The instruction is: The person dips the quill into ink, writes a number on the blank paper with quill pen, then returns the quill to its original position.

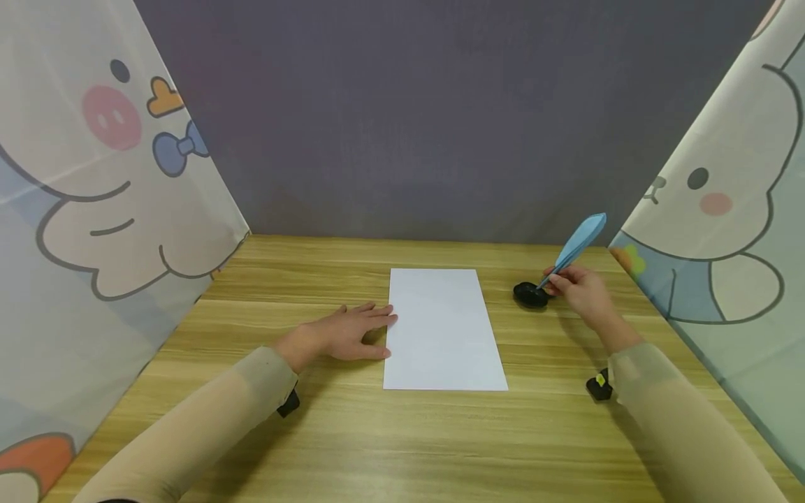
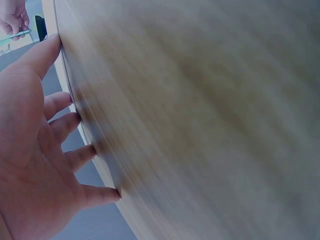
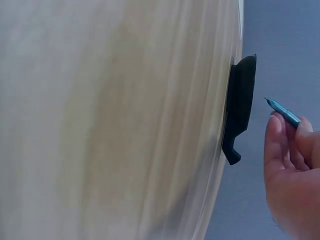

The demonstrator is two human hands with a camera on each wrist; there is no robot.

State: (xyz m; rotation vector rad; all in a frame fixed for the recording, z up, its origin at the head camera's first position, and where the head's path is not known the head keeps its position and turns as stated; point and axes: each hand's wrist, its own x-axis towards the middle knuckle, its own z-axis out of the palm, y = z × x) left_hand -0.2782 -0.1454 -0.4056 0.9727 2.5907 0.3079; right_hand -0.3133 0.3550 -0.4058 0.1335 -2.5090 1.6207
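A sheet of white paper (image 1: 443,328) lies on the wooden table, its long sides running away from me. My left hand (image 1: 352,332) is spread flat at its left edge, thumb and fingertips touching the margin; straight fingers also show in the left wrist view. On the right, my right hand (image 1: 585,293) pinches a blue feather quill pen (image 1: 580,239) between thumb and fingers, the feather slanting up and right. Its pointed nib (image 3: 268,101) hangs above a small black dish (image 1: 530,295) with a short handle, seen edge-on in the right wrist view.
The wood-grain table (image 1: 352,433) ends at a dark grey panel (image 1: 434,119) at the back. Cartoon-printed cloths hang on the left (image 1: 56,230) and the right (image 1: 742,181). A black wrist camera (image 1: 599,385) sits below my right cuff.
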